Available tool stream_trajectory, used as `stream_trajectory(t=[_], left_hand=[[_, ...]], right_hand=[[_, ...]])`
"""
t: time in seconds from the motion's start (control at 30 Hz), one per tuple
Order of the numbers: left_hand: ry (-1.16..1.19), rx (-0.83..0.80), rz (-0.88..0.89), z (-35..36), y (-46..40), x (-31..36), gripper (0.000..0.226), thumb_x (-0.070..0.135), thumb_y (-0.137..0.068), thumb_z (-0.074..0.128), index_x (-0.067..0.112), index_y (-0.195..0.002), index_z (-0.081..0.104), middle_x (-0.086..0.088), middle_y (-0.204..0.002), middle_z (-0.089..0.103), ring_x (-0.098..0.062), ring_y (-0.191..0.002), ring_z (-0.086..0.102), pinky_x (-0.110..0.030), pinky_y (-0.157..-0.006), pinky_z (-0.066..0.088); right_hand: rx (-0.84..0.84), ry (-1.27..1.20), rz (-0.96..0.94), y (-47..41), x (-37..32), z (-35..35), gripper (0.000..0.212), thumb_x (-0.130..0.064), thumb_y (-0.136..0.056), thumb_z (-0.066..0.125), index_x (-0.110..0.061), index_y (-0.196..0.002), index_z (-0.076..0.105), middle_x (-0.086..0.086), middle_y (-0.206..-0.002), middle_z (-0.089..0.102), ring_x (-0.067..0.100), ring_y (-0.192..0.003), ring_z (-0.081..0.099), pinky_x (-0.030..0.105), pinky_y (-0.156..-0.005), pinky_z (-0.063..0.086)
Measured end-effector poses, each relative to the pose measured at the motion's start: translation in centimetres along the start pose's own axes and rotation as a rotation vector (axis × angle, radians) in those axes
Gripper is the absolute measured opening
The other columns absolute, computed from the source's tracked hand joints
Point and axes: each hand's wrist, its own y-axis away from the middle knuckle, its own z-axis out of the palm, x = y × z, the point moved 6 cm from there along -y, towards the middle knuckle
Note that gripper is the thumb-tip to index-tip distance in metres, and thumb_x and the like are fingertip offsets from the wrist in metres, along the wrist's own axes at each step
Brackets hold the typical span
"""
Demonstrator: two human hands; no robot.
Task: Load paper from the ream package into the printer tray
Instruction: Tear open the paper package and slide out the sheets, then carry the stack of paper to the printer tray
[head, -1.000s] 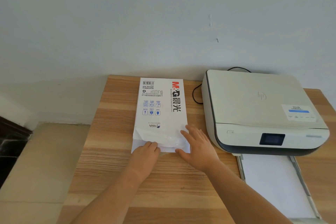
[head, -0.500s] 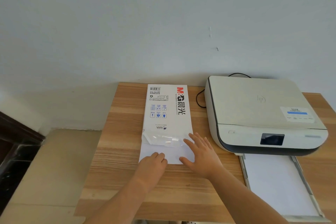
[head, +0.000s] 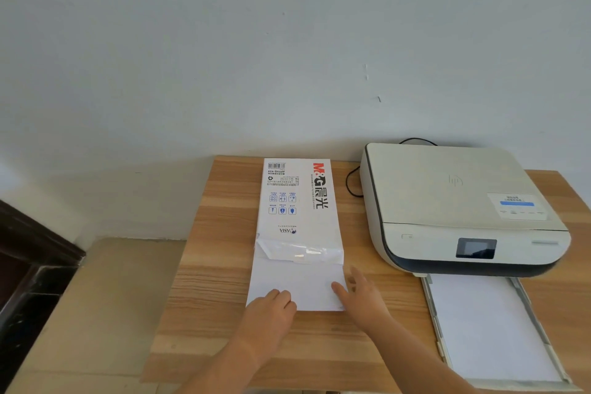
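Drawing sheets out of the ream package

Your left hand pinches the paper, right hand lies open on its edge; next, lift them to the printer tray at 3 o'clock.

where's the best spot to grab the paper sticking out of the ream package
Probably the two near corners of the paper stack, coming from the table's front edge. It lies flat, jutting out of the open end of the ream package toward the person, so those corners are free. The left hand and right hand already rest there.
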Motion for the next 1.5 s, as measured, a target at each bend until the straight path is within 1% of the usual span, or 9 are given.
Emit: stream_trajectory(t=[0.1,0.27,0.43,0.6,0.83,1.07,1.23,1.37,1.5], left_hand=[[0.005,-0.007,0.018,0.6,0.4,0.4,0.039,0.012,-0.031,0.083,0.026,-0.056,0.058,0.010,-0.061,0.050,-0.008,-0.052,0.047,-0.021,-0.038,0.030],[0.002,0.022,0.042,1.4,1.1,0.8,0.038,0.014,-0.033,0.083,0.025,-0.059,0.057,0.008,-0.062,0.050,-0.009,-0.053,0.047,-0.022,-0.042,0.034],[0.115,0.199,0.007,0.2,1.6,-0.4,0.019,0.043,-0.077,0.057,0.028,-0.088,0.064,0.011,-0.085,0.062,-0.009,-0.072,0.057,-0.025,-0.060,0.051],[0.194,0.199,-0.225,-1.4,0.3,-3.4,0.035,0.052,-0.079,0.045,0.028,-0.096,0.064,0.011,-0.091,0.061,-0.009,-0.076,0.060,-0.026,-0.061,0.051],[0.329,0.024,-0.501,-1.1,-2.0,-6.9,0.052,0.054,-0.089,0.041,0.024,-0.131,0.046,0.004,-0.133,0.043,-0.019,-0.121,0.040,-0.036,-0.100,0.037],[0.829,-0.037,-0.762,1.5,-1.2,-9.3,0.065,0.041,-0.082,0.064,0.020,-0.138,0.039,-0.009,-0.140,0.040,-0.025,-0.124,0.045,-0.031,-0.098,0.041],[1.032,-0.063,-0.796,2.4,-0.6,-10.0,0.055,0.017,-0.078,0.069,0.013,-0.128,0.047,-0.009,-0.128,0.050,-0.021,-0.100,0.053,-0.026,-0.076,0.042],[1.164,-0.103,-0.786,2.9,-0.1,-10.0,0.046,0.014,-0.076,0.073,0.016,-0.116,0.051,-0.005,-0.118,0.048,-0.022,-0.097,0.056,-0.028,-0.076,0.045],[1.222,-0.113,-0.764,3.0,1.0,-9.1,0.042,0.007,-0.073,0.074,0.019,-0.107,0.053,-0.006,-0.119,0.050,-0.021,-0.095,0.058,-0.028,-0.070,0.046]], right_hand=[[-0.034,-0.118,0.082,-0.4,0.3,0.5,0.051,-0.043,-0.093,0.053,-0.015,-0.135,0.046,0.000,-0.117,0.059,0.014,-0.096,0.055,0.026,-0.073,0.046],[-0.120,-0.457,0.244,-1.2,1.6,1.7,0.025,-0.025,-0.092,0.057,-0.016,-0.115,0.064,0.003,-0.104,0.068,0.022,-0.094,0.065,0.038,-0.082,0.055],[-0.150,-0.465,0.315,-1.7,2.6,2.2,0.027,-0.003,-0.087,0.051,-0.011,-0.108,0.065,0.009,-0.100,0.071,0.029,-0.093,0.067,0.049,-0.088,0.055],[-0.148,-0.498,0.334,-1.4,2.4,2.2,0.027,-0.001,-0.088,0.052,-0.013,-0.108,0.064,0.009,-0.100,0.071,0.028,-0.093,0.068,0.048,-0.088,0.055],[-0.144,-0.561,0.331,-1.0,2.3,2.3,0.026,0.002,-0.090,0.049,-0.011,-0.107,0.063,0.010,-0.102,0.070,0.028,-0.095,0.067,0.046,-0.090,0.054],[-0.127,-0.618,0.335,-0.3,2.0,2.0,0.026,0.001,-0.092,0.050,-0.011,-0.112,0.060,0.009,-0.106,0.069,0.026,-0.097,0.066,0.040,-0.083,0.056],[-0.101,-0.598,0.319,1.2,1.3,1.6,0.026,0.003,-0.091,0.048,-0.010,-0.110,0.061,0.007,-0.105,0.068,0.025,-0.095,0.065,0.036,-0.073,0.056],[-0.087,-0.595,0.293,2.5,1.3,1.7,0.034,0.003,-0.089,0.048,-0.009,-0.118,0.059,0.007,-0.106,0.068,0.026,-0.096,0.065,0.036,-0.073,0.057],[-0.068,-0.582,0.253,3.7,0.7,1.6,0.049,0.002,-0.090,0.044,-0.027,-0.129,0.049,0.003,-0.111,0.058,0.026,-0.099,0.061,0.037,-0.080,0.057]])
